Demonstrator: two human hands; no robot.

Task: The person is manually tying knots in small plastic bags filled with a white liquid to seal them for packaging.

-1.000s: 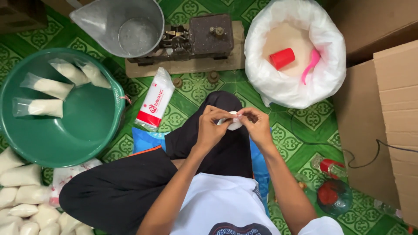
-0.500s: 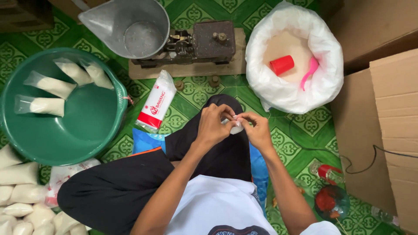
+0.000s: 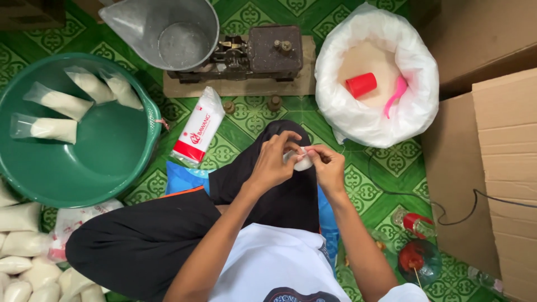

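Observation:
Over my black-trousered knee, my left hand [image 3: 272,161] and my right hand [image 3: 326,165] meet on a small clear plastic bag of white grains [image 3: 301,163]. Both sets of fingertips pinch the bag's top; most of the bag is hidden between my fingers. A white and red pack of plastic bags [image 3: 198,129] lies on the green patterned floor just left of my knee. Beyond my hands stands a balance scale [image 3: 263,53] with a grey metal scoop pan [image 3: 168,33].
A green basin [image 3: 112,151] at left holds three filled bags [image 3: 53,103]. Several more filled bags [image 3: 22,263] are piled at lower left. A white sack of grains [image 3: 335,84] holds a red cup [image 3: 361,85] and a pink scoop [image 3: 395,95]. Cardboard boxes [image 3: 503,168] stand at right, glass bottles [image 3: 417,260] at lower right.
My hands have shifted slightly down and closer together on the small bag, fingers working its top. The view has drifted a little; nothing else moved.

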